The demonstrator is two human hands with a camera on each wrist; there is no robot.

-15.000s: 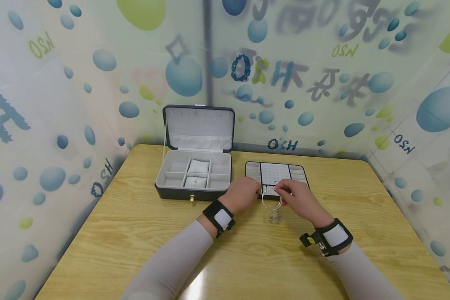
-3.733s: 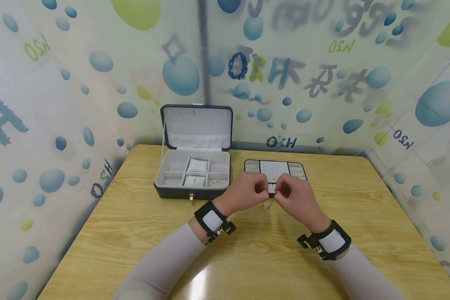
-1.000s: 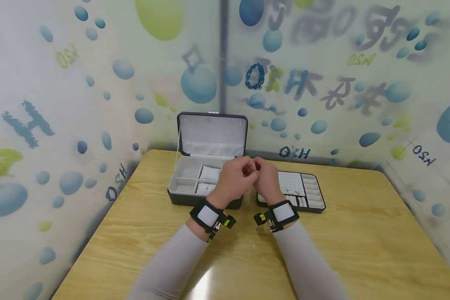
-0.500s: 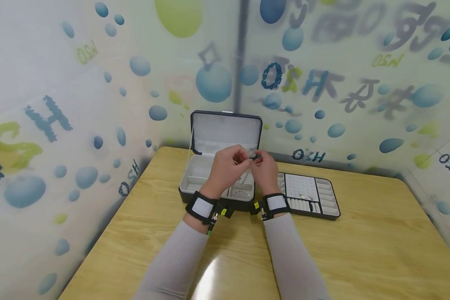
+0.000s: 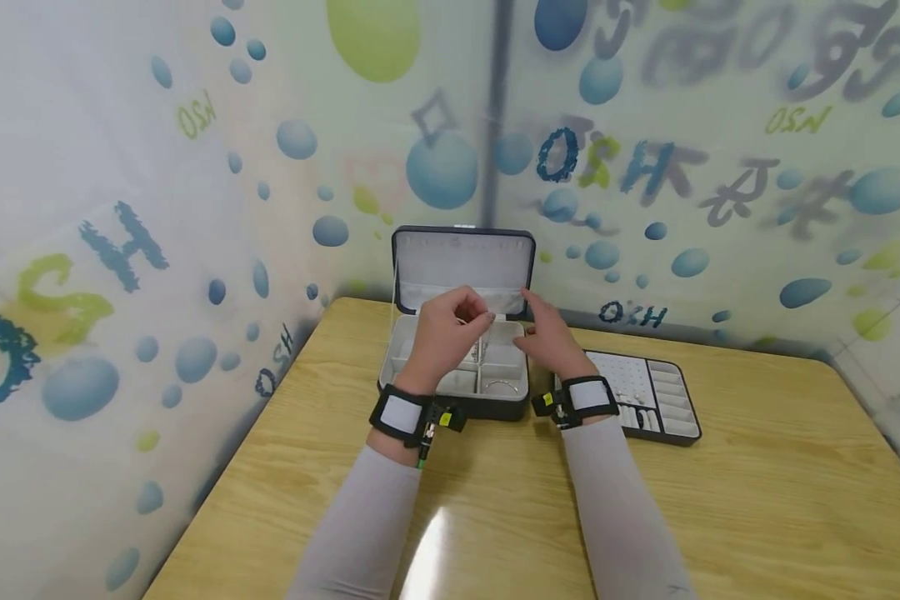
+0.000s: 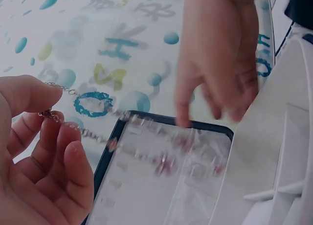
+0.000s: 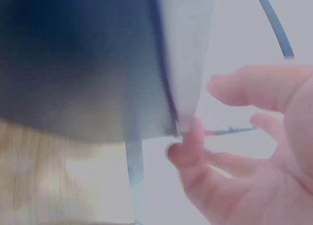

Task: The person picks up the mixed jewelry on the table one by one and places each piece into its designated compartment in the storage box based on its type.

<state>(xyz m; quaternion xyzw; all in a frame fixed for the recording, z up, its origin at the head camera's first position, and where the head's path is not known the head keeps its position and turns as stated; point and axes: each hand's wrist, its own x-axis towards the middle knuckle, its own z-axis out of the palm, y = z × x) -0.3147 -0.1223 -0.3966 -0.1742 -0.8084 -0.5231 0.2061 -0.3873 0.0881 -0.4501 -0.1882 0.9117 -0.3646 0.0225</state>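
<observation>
My left hand [image 5: 450, 333] pinches one end of a silver chain bracelet [image 6: 112, 144] with pinkish flower charms between thumb and fingers. Its two strands hang over the open jewelry box [image 5: 487, 408], blurred in the left wrist view. Beside the box's right edge, my right hand [image 5: 553, 337] is held with fingers apart and nothing between them. A silver bangle [image 5: 501, 383] lies in the front right compartment. Part of the box's left compartments is hidden behind my left hand.
The box's lid [image 5: 461, 271] stands upright at the back, near the patterned wall. To the right lies a shallow jewelry tray [image 5: 671, 400] with earrings and ring slots, partly covered by my right wrist. Wooden tabletop [image 5: 757, 500] extends around both.
Both hands have moved from before the tray to above the box, and the view has turned left. My right hand has let go of the chain bracelet and drawn right. The bangle now lies in the box.
</observation>
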